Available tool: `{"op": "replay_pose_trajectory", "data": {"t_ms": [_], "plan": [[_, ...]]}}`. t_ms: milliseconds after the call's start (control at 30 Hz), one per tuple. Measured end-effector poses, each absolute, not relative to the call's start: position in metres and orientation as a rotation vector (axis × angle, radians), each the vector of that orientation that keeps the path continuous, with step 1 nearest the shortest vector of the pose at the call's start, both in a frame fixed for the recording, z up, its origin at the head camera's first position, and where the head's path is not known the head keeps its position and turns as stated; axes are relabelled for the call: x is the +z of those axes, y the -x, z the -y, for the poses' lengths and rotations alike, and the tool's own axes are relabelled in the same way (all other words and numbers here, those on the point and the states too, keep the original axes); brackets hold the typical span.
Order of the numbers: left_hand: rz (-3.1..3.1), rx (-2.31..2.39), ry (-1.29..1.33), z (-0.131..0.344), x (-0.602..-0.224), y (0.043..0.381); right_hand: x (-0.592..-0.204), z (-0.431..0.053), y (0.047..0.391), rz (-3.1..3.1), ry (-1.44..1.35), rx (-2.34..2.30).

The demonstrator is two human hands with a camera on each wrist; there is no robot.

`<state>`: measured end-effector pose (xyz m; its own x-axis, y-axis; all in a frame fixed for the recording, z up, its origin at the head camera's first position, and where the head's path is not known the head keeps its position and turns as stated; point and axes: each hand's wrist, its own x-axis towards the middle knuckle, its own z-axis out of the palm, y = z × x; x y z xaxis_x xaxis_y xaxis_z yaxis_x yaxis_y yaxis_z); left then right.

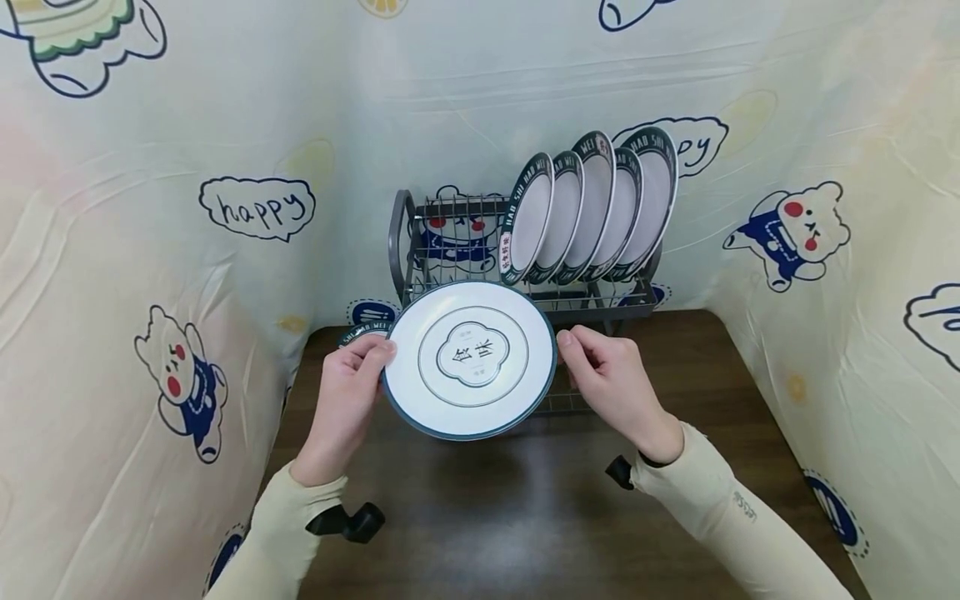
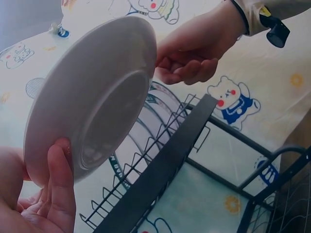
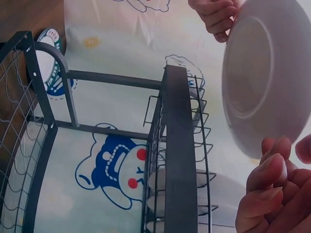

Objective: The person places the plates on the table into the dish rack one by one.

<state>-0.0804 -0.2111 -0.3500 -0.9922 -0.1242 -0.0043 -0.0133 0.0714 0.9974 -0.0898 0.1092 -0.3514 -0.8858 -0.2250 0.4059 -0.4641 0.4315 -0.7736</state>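
A round white plate (image 1: 468, 400) with a thin dark green rim is held up in front of the dish rack (image 1: 600, 312), its printed face toward the head camera. My left hand (image 1: 347, 396) pinches its left edge, thumb on the face and fingers behind. At the opposite edge, my right hand (image 1: 617, 379) pinches the rim between thumb and curled fingers. Both wrist views show the plain underside of the plate (image 2: 92, 97). Several green-rimmed plates (image 1: 528, 221) stand on edge in the right part of the rack's upper tier.
Another plate (image 3: 47, 60) lies low beside the rack, partly hidden by my left hand in the head view. The rack's upper left part shows bare wires (image 1: 457, 208). Patterned cloth (image 1: 255, 125) surrounds the brown wooden table (image 1: 487, 517) on the back and sides.
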Motion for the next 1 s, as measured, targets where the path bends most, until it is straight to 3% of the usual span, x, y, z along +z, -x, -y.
{"op": "replay_pose_trajectory", "data": {"t_ms": [700,1000], "plan": [[2.276,-2.115,-0.099,0.199,-0.357,0.081,-0.349,-0.112,0.092,2.569,-0.437,1.792],[2.432,-1.867,0.171,0.201,-0.36,0.083,-0.342,-0.116,0.09,2.537,-0.322,1.892]]}}
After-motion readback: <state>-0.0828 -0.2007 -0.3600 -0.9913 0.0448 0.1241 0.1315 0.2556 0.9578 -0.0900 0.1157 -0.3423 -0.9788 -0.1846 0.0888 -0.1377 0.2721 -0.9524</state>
